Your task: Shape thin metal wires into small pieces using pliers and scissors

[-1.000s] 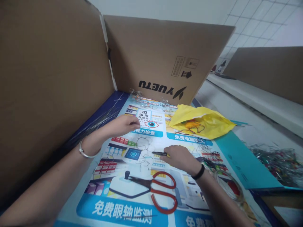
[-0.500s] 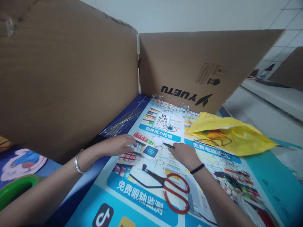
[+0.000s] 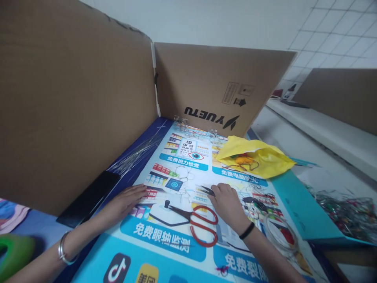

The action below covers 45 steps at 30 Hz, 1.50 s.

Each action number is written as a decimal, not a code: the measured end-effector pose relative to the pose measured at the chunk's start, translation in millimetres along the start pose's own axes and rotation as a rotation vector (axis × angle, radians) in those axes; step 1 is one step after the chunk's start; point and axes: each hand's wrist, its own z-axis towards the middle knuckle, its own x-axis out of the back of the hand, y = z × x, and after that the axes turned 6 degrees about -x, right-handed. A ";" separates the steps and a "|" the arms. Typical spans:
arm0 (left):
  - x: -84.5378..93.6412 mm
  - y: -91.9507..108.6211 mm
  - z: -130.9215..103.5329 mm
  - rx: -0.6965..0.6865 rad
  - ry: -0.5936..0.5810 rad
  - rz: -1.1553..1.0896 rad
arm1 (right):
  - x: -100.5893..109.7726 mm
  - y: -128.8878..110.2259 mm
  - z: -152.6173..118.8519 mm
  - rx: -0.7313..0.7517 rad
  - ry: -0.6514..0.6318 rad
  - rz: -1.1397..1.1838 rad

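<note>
Left hand (image 3: 126,202): fingers outstretched at the poster's (image 3: 96,251) left edge; cannot tell if it grips anything.
Right hand (image 3: 226,200): closed around pliers.
Pliers (image 3: 208,191): tips leftward, near bent wires (image 3: 183,197).
Red-handled scissors (image 3: 193,215): nearer, on the poster.
Yellow bag (image 3: 265,159): farther right.

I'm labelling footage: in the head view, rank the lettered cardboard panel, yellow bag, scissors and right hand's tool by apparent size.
1. Lettered cardboard panel
2. Yellow bag
3. Scissors
4. Tool in the right hand, partly hidden
</note>
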 end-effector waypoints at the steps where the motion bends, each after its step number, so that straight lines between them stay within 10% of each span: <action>1: -0.9 -0.3 -2.0 -0.015 0.017 0.003 | -1.4 0.0 -0.8 0.009 0.020 0.018; 33: -9.6 -10.8 3.4 0.043 0.188 -0.137 | -3.7 -130.8 49.6 0.493 -0.282 0.399; 45: -12.0 -11.8 2.2 0.043 0.203 -0.155 | 18.1 -184.3 -0.7 0.849 -0.252 0.403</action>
